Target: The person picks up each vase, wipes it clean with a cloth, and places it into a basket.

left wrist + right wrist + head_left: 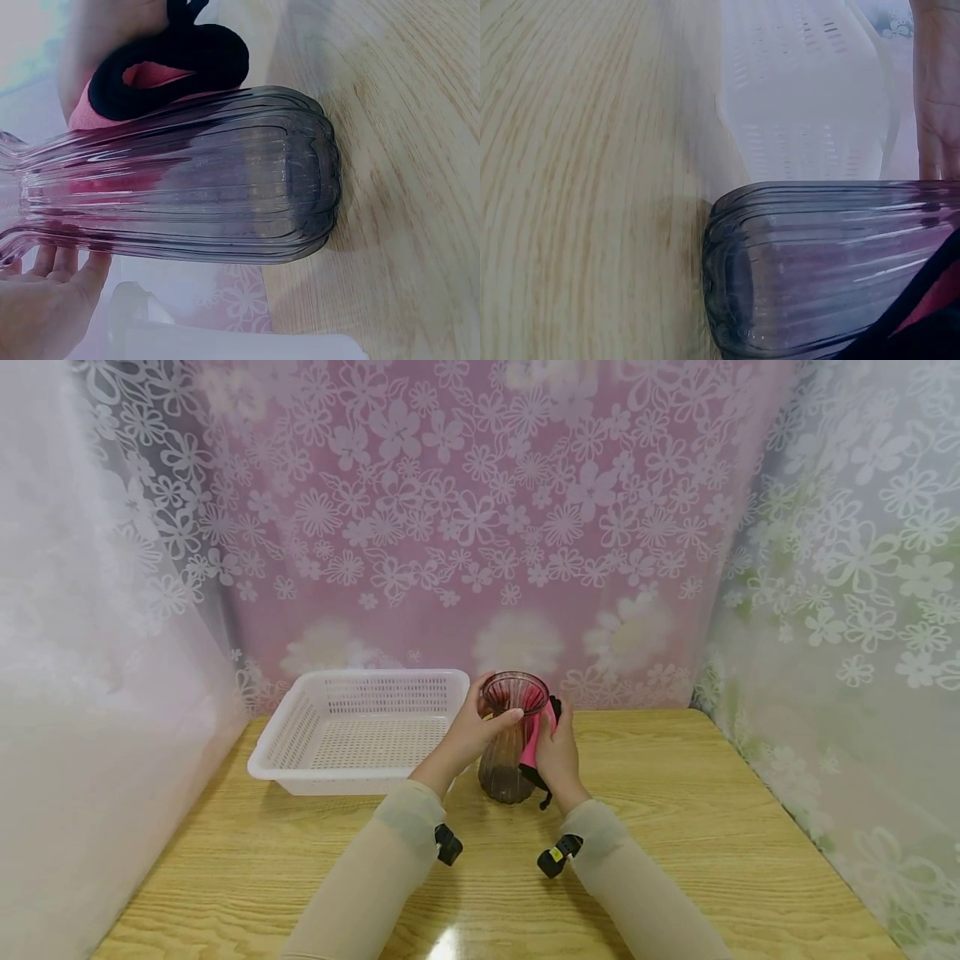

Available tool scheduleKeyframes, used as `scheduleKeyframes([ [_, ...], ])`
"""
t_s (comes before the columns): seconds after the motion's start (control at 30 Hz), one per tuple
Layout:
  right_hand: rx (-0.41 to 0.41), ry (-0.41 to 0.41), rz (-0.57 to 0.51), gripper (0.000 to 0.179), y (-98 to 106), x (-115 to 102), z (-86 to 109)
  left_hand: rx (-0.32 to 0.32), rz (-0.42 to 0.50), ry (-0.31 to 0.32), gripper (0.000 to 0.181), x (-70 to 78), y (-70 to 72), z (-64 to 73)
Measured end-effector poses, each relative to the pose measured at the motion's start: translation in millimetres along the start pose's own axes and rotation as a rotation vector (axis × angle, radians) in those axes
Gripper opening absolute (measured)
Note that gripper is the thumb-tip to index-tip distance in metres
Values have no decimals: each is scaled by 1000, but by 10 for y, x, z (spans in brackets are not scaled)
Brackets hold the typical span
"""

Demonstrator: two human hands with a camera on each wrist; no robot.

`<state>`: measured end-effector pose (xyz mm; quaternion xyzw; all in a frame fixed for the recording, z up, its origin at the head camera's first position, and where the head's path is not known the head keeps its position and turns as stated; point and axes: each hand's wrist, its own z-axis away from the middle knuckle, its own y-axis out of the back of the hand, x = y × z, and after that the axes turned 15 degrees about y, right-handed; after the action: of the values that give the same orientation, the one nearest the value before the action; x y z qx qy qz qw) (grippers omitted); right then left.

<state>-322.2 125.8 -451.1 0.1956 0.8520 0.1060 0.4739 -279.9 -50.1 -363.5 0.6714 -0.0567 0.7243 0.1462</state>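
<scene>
A ribbed, purple-tinted clear glass vase (pixel 504 764) stands upright on the table, right of the basket. My left hand (pixel 474 727) grips its flared neck, thumb in front below the rim and fingers behind, as the left wrist view also shows. On the other side, my right hand (pixel 559 758) holds a pink fabric piece with black edging (pixel 530 748) against the glass. The left wrist view shows its thick black band (pixel 225 56) looped beside the vase (pixel 225 180), with a black strap hanging off. My right fingertips are partly hidden.
A white perforated plastic basket (pixel 330 774) sits left of the vase, close to my left wrist. Behind the wooden table (pixel 660 827) hangs a pink flowered curtain (pixel 480 527), with pale sheets at both sides. Each wrist wears a small black camera (pixel 448 845).
</scene>
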Motion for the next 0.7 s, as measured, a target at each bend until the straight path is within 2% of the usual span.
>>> scheduleKeyframes([
  [0.2, -46, -31, 1, 65, 17, 54, 2, -7, 15, 2, 88, -2, 3, -11],
  [0.43, -88, -49, 57, 67, 19, 138, -10, -19, 14, -2, 89, 12, 7, -18],
  [0.63, -137, -93, 71, 65, 27, 176, 0, 0, 19, -15, 90, -203, 10, -247],
  [0.7, -156, -113, 83, 65, 30, 189, 10, 16, 25, -21, 90, -244, 1, -276],
])
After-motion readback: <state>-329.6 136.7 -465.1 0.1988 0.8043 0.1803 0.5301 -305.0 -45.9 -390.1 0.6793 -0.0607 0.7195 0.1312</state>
